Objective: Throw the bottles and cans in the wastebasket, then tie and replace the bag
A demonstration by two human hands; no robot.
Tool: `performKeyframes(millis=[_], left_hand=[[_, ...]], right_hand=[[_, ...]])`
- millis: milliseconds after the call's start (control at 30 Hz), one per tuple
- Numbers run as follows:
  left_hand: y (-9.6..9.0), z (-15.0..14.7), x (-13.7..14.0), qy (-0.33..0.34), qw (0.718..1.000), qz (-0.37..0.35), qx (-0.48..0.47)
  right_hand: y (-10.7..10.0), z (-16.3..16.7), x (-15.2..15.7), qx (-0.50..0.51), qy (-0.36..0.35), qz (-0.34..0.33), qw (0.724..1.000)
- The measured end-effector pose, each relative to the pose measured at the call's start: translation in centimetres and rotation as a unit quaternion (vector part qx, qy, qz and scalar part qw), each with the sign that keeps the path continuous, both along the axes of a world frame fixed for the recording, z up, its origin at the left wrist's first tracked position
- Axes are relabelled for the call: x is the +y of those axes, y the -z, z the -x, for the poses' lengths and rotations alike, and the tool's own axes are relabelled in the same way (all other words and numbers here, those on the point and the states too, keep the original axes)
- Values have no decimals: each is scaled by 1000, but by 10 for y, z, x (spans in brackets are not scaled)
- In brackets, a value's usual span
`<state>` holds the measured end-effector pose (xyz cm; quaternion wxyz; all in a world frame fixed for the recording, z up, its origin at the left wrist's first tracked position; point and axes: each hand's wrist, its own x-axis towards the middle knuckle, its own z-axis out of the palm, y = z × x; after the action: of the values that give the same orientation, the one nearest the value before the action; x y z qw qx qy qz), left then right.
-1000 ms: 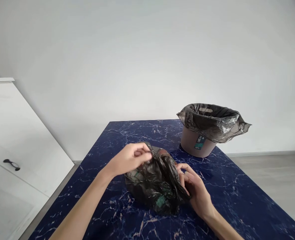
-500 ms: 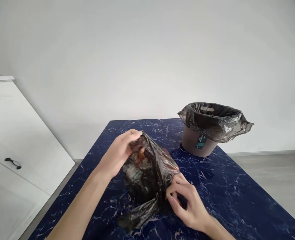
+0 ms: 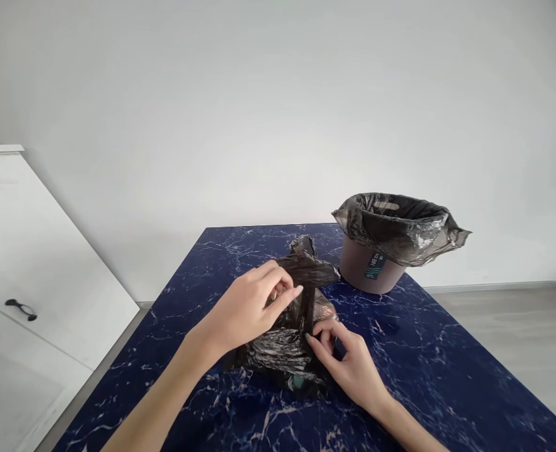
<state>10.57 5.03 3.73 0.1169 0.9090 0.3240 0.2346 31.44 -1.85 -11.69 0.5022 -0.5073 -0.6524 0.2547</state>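
Observation:
A crumpled, see-through black plastic garbage bag (image 3: pixel 280 351) lies on the blue marbled table between my hands. Faint shapes show through the film, one of them greenish, but I cannot make out what they are. My left hand (image 3: pixel 254 304) is over the bag's left side, thumb and fingers pinched on a gathered part of the film. On the right side, my right hand (image 3: pixel 346 361) pinches another fold of the same bag between thumb and fingers. The bag's loose upper end spreads out just beyond my hands.
A brownish trash bin (image 3: pixel 369 270), lined with a black bag folded over its rim, stands at the table's back right. The marbled table (image 3: pixel 400 389) reaches a pale wall (image 3: pixel 259 125). At left stands a white cabinet (image 3: pixel 33 251) with a dark handle (image 3: pixel 21 309).
My left hand has come right and down from the bag's upper left edge. The loose end that hung toward me now lies on the far side. My right hand stays nearly in place.

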Motion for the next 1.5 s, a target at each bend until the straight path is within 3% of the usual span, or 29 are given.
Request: performKeyframes(millis=[200, 367, 500, 600, 767, 900, 1000, 1133, 1267, 1333, 1400, 1467, 1500], left_hand=[[40, -8, 16, -141, 969, -163, 121], [47, -6, 26, -144, 969, -141, 145], [38, -4, 28, -129, 981, -121, 76], [29, -3, 26, -117, 989, -85, -24], [9, 2, 20, -113, 976, -6, -184], [3, 6, 21, -142, 960, 75, -230], [7, 9, 26, -151, 931, 121, -309], [18, 15, 41, -196, 886, 111, -404], [25, 25, 54, -230, 898, 96, -363], [23, 28, 54, -245, 906, 56, -340], [18, 27, 48, -254, 908, -66, -328], [11, 23, 36, -212, 903, -220, -302], [7, 19, 29, -159, 910, -268, -272]], right_hand=[[-2, -1, 2, 42, 0, 15, 999], [-1, -10, 9, 140, 68, 38, 987], [5, -23, 18, 223, 138, 76, 962], [8, -30, 22, 238, 181, 63, 952], [-3, -26, 17, 130, 211, -107, 963], [-18, -16, 2, -59, 145, -239, 958], [-20, -10, -6, -147, 42, -236, 960], [-14, -4, -10, -193, -54, -227, 953], [-15, -2, -11, -195, -62, -247, 947], [-17, -3, -12, -181, -51, -245, 951], [-18, -6, -14, -162, -38, -250, 954], [-21, -9, -17, -133, -5, -277, 951], [-24, -10, -18, -113, 18, -297, 948]])
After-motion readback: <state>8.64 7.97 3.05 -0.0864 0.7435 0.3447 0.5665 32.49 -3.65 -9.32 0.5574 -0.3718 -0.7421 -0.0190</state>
